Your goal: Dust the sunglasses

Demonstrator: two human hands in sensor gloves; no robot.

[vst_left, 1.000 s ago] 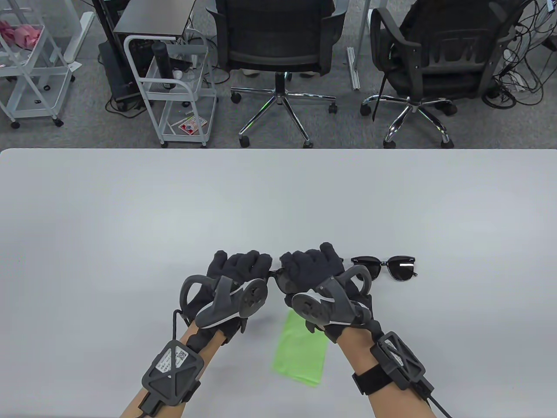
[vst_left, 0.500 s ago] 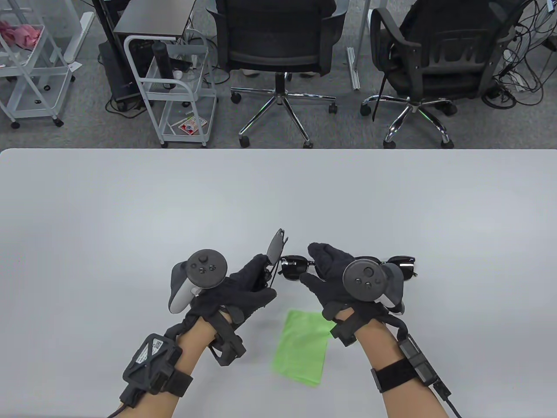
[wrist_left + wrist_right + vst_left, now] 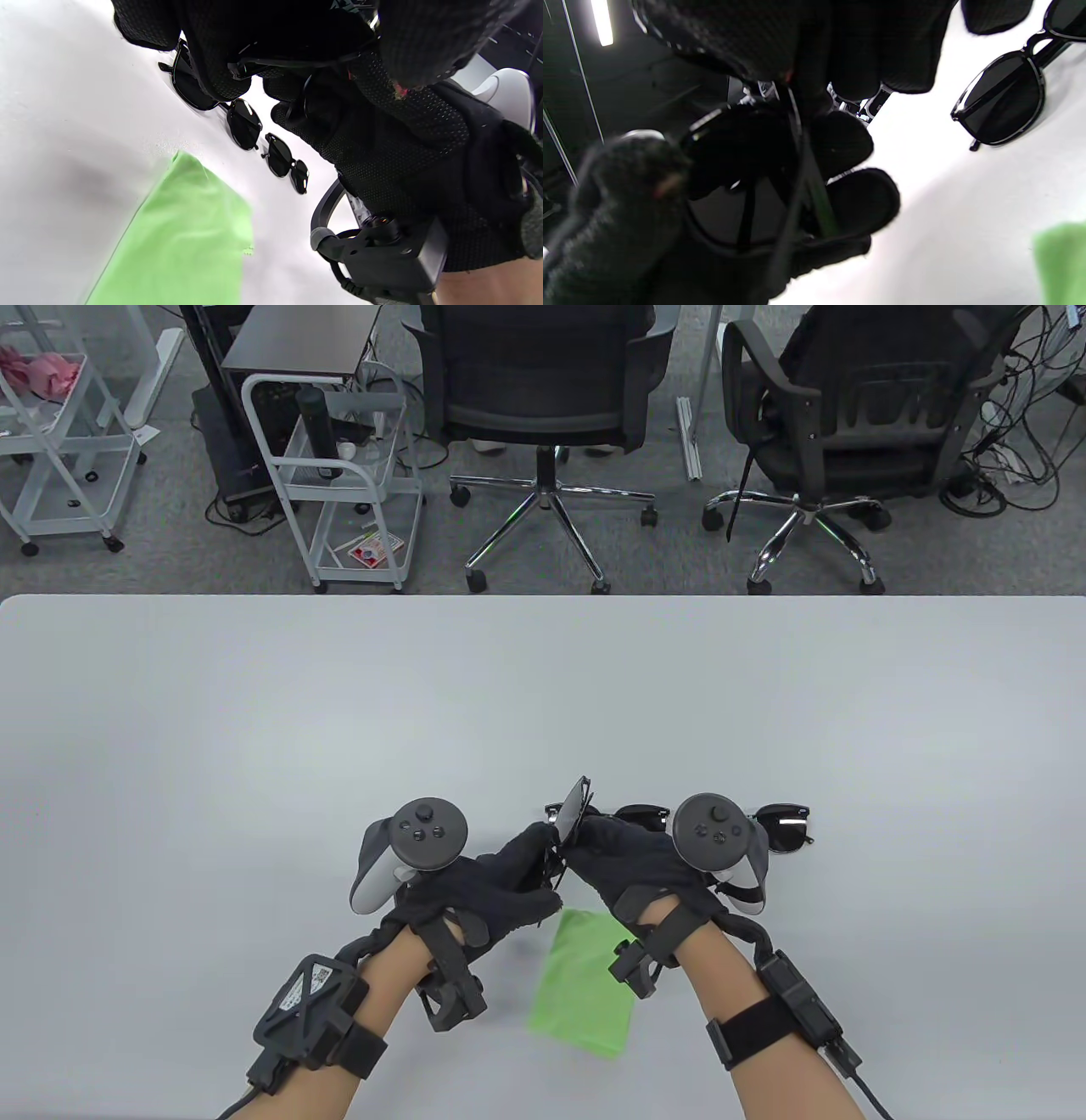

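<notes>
A black pair of sunglasses [image 3: 577, 808] is held above the table near its front, one lens standing up on edge. My left hand [image 3: 543, 848] grips it from the left. Coming in from the right, my right hand [image 3: 590, 841] meets that hand and pinches the same frame; the right wrist view shows the frame [image 3: 793, 169] between both hands' fingers. A green cloth [image 3: 585, 984] lies flat on the table just below the hands, touched by neither hand.
Two more black pairs lie on the grey table [image 3: 339, 712]: one [image 3: 640, 814] right behind my right hand, another [image 3: 785, 827] further right. Office chairs and white carts stand beyond the far edge.
Both hands have turned from knuckles-up to trackers-up. The left hand raised the pair with a lens on edge, the right hand parted from it, then came back left to pinch the frame.
</notes>
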